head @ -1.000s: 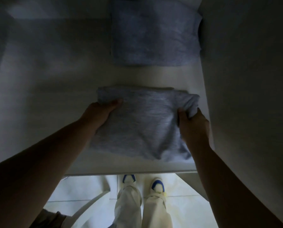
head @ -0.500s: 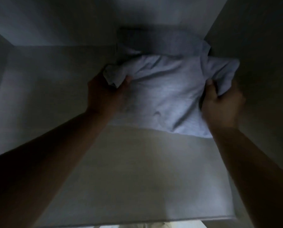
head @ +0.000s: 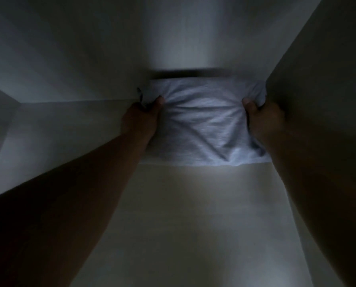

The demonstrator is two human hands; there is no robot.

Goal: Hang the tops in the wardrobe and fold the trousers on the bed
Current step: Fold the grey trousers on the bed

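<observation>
Folded grey trousers [head: 204, 125] now sit deep on the wardrobe shelf [head: 193, 214], pushed up toward its back edge and close against the right-hand wall [head: 318, 90]; a second ago they lay near the front edge, with another folded grey piece behind them, and half a second ago I was already sliding them over that piece. I cannot see the other piece any more, so I judge my bundle is resting on top of it, though the dim light and blur keep me from being sure. I take this to mean the stacking step is nearly finished and only letting go is left. My left hand [head: 140, 121] grips the left edge of the cloth, thumb on top and the fabric bunched under it, with my bare forearm stretching in from the lower left corner. My right hand [head: 264, 119] holds the right edge the same way, thumb pressed into the cloth and fingers hidden beneath or behind it, squeezed between the bundle and the side wall. Creases run from both thumbs toward the middle, so the fold looks rumpled and I think it may want smoothing flat before I draw my arms out. A dark band [head: 185, 72] runs just behind the bundle; what it is I cannot tell.
</observation>
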